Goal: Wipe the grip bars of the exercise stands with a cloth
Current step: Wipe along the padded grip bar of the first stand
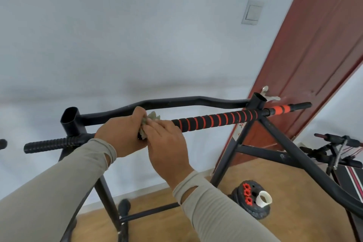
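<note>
A black exercise stand (pixel 232 150) carries a grip bar (pixel 212 121) wrapped in black foam with orange spiral stripes. A pale greenish cloth (pixel 152 119) is bunched around the bar's left part. My left hand (pixel 122 131) grips the bar with the cloth wrapped under its fingers. My right hand (pixel 167 143) sits just right of it, fingers curled over the cloth and the bar. Only a small tuft of cloth shows between the two hands. A black ribbed side grip (pixel 52 144) sticks out at the left.
A curved black upper bar (pixel 176 102) runs behind my hands. A red-brown door (pixel 306 61) with a metal handle (pixel 270 96) stands at the right. Black weight plates (pixel 249 200) with red nuts lie on the wooden floor. Other black exercise gear (pixel 337 151) fills the right edge.
</note>
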Tool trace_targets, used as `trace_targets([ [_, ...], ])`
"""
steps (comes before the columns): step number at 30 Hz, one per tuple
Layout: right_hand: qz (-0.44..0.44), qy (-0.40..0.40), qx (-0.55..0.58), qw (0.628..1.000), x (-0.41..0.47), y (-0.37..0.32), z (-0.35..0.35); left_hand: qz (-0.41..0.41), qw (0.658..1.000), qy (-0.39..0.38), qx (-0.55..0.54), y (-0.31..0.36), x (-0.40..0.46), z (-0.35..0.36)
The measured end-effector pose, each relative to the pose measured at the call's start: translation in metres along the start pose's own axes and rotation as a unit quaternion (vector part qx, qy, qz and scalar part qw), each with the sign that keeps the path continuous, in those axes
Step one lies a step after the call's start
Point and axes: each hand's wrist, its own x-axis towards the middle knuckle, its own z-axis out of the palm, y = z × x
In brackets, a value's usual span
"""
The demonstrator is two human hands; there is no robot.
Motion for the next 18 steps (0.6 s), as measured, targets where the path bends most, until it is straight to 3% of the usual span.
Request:
trace_targets([
  [2, 0.003, -0.017, -0.044, 0.999, 0.004, 0.029, -0.019, -0.008, 1.0, -0.017, -0.008, -0.004, 0.005, 0.001],
  [8, 0.156, -0.024, -0.161, 0.974, 0.008, 0.129, -0.083, 0.012, 0.999, -0.048, 0.023, -0.009, 0.011, -0.001],
  [14, 0.332, 0.009, -0.213, 0.919, 0.002, 0.218, -0.13, 0.046, 0.996, -0.053, 0.048, -0.01, 0.012, -0.005],
  [18, 0.405, 0.004, -0.212, 0.889, 0.002, 0.238, -0.143, 0.038, 0.995, -0.078, 0.05, -0.006, 0.013, -0.007],
])
